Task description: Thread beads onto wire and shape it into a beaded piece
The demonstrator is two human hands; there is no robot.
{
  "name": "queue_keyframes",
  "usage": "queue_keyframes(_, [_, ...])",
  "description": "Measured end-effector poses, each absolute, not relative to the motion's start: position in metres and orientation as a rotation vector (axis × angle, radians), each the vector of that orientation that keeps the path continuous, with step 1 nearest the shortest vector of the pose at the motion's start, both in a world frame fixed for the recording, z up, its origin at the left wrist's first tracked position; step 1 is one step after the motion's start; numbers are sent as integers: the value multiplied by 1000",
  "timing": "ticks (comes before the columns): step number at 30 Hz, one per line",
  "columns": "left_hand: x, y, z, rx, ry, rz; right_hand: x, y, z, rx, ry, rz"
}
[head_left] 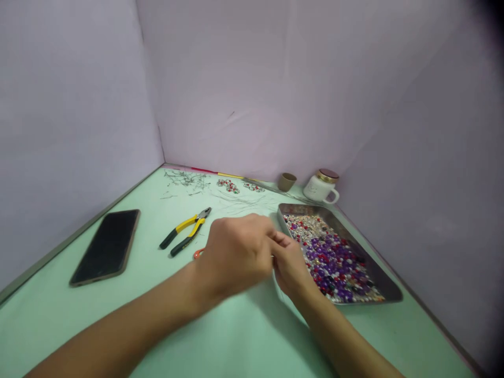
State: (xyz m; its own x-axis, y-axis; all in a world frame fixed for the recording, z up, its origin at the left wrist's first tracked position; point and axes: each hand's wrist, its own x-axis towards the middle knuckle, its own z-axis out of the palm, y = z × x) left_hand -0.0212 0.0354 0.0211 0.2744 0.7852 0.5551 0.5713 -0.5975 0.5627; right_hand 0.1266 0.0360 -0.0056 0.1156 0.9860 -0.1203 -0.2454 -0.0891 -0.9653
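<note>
My left hand (240,254) is closed, its back toward me, in front of the tray's near left side. Its fingertips meet those of my right hand (290,265), which is closed in a pinch. Whatever lies between the fingers is hidden or too small to name. To the right of my hands is a metal tray (384,273) of mixed beads (334,262), purple, red, white and gold. An orange-red object (198,253) is mostly covered by my left hand. Pliers (187,231) with yellow and black handles lie left of it.
A phone (106,247) lies at the left. Along the back are a pile of wire pieces (187,179), beaded pieces (228,186), loose wires (240,202), a small brown cup (286,181) and a lidded white mug (321,186). Pale walls (236,79) enclose the green tabletop (220,346).
</note>
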Motion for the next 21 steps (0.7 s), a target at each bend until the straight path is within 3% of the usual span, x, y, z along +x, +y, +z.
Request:
queue_keyframes(3, [-26, 59, 14, 2360, 1502, 925, 128, 27, -27, -1196, -828, 1215])
queue_keyframes(5, [-32, 66, 4, 2443, 1820, 373, 129, 22, -38, -1216, -836, 1182])
queue_keyframes(8, [-39, 66, -9, 2537, 1880, 88, 129, 18, -45, -1236, -880, 1167])
queue_keyframes(15, [-32, 53, -8, 2544, 1562, 176, 128, 19, -41, -1280, -970, 1198])
queue_keyframes(21, [-26, 58, -13, 1565, 1304, 655, 127, 13, -37, -1280, -1060, 1317])
